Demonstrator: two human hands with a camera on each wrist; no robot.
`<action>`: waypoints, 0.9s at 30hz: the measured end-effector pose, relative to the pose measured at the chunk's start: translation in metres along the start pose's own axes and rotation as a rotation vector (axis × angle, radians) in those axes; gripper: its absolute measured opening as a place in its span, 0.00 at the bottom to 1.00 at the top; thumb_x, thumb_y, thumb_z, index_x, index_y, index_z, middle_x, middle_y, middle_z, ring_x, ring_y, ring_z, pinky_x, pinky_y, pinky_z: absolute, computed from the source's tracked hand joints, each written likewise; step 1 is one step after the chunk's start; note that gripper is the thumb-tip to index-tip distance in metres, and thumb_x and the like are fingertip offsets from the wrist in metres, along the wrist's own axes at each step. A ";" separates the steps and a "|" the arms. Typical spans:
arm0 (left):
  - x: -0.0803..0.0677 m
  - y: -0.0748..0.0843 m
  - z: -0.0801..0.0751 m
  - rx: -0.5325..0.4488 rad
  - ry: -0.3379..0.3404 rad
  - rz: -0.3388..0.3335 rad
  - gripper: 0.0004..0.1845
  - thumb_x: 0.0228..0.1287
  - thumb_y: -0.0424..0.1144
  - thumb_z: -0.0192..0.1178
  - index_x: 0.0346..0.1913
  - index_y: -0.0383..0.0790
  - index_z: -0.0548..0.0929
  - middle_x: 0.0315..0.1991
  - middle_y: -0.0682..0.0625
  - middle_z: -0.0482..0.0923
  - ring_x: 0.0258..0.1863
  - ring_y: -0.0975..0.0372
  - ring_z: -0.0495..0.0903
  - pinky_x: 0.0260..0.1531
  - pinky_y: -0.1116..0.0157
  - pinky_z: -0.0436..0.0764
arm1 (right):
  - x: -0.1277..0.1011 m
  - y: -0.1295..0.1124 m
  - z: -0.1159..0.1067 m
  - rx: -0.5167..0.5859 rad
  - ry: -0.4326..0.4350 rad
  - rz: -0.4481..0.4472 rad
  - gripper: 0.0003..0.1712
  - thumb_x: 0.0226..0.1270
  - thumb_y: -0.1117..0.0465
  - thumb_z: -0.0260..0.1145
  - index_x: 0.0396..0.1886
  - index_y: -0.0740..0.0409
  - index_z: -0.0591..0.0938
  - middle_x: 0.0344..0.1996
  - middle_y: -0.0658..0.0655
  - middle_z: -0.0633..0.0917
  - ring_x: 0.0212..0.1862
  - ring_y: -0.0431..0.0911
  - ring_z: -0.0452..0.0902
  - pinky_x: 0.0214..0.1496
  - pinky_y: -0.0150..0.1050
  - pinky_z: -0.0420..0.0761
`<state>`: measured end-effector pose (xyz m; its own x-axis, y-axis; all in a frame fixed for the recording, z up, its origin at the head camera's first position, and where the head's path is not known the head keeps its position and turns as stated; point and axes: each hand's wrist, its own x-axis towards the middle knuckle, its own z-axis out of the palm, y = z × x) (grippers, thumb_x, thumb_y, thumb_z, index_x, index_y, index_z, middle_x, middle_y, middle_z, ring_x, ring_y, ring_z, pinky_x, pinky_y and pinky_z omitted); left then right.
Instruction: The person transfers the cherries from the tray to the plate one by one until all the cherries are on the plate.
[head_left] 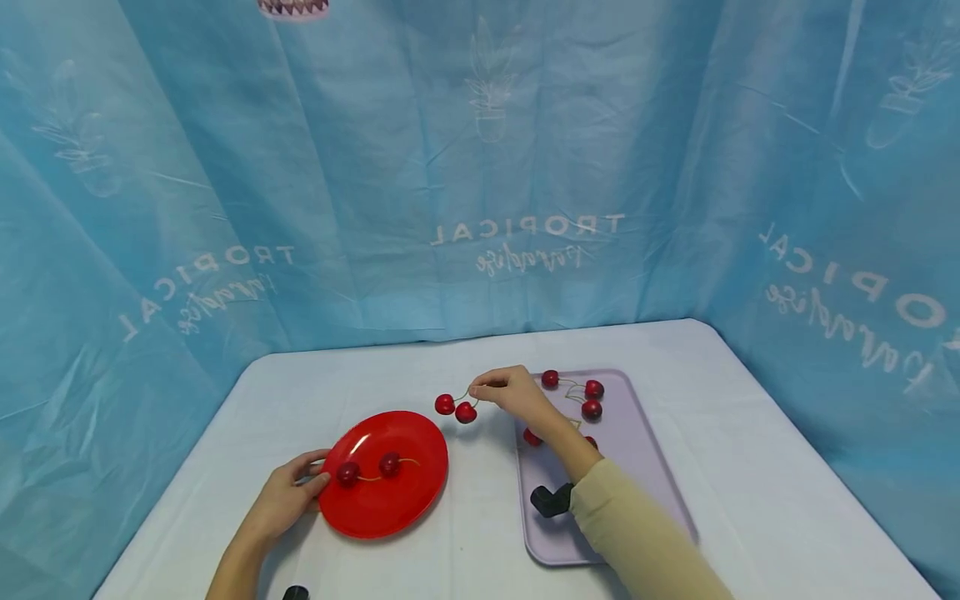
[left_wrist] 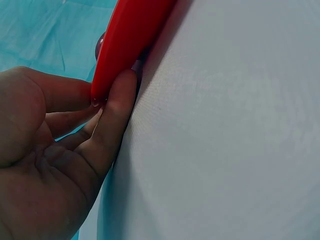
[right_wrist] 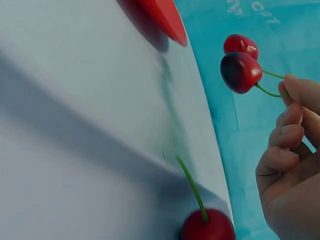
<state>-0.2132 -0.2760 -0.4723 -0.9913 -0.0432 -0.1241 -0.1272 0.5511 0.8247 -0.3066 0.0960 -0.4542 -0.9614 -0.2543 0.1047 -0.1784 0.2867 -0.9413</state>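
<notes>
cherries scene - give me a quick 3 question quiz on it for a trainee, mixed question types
1. True or false: the right hand pinches the stem of a cherry pair held in the air between the red plate and the lilac tray.
2. Multiple choice: what does the left hand do? A) rests flat on the tray B) touches the rim of the red plate C) holds a cherry
3. Fill in: the cherries on the plate number ____.

Key
1. True.
2. B: the left wrist view shows its fingers against the plate's rim.
3. Two, joined at the stems.
</notes>
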 end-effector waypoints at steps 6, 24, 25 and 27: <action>-0.001 -0.002 0.000 0.016 0.005 -0.020 0.25 0.66 0.34 0.58 0.65 0.33 0.69 0.52 0.37 0.75 0.41 0.55 0.81 0.37 0.61 0.84 | 0.000 -0.003 0.016 0.025 -0.035 -0.002 0.10 0.61 0.48 0.69 0.38 0.45 0.88 0.37 0.46 0.85 0.43 0.48 0.75 0.44 0.43 0.76; -0.001 -0.001 0.001 0.007 0.013 -0.018 0.26 0.67 0.35 0.57 0.66 0.34 0.68 0.55 0.36 0.73 0.43 0.54 0.80 0.38 0.61 0.84 | 0.005 -0.009 0.044 0.073 -0.099 -0.044 0.08 0.61 0.50 0.69 0.37 0.45 0.88 0.34 0.47 0.86 0.42 0.49 0.78 0.47 0.49 0.79; -0.001 -0.001 0.001 0.009 0.013 -0.018 0.26 0.67 0.35 0.57 0.66 0.34 0.68 0.55 0.36 0.73 0.43 0.54 0.80 0.38 0.61 0.84 | 0.006 -0.009 0.045 0.071 -0.099 -0.043 0.08 0.61 0.49 0.69 0.37 0.45 0.88 0.34 0.47 0.86 0.42 0.48 0.78 0.47 0.49 0.79; -0.001 -0.001 0.001 0.014 0.015 -0.017 0.26 0.67 0.36 0.57 0.66 0.34 0.68 0.55 0.36 0.73 0.43 0.54 0.80 0.38 0.61 0.84 | 0.007 -0.010 0.046 0.068 -0.095 -0.042 0.09 0.61 0.49 0.69 0.37 0.45 0.88 0.34 0.47 0.86 0.42 0.49 0.78 0.46 0.48 0.79</action>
<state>-0.2124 -0.2761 -0.4738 -0.9895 -0.0648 -0.1296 -0.1435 0.5617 0.8148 -0.3015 0.0488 -0.4594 -0.9286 -0.3522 0.1171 -0.2006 0.2108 -0.9567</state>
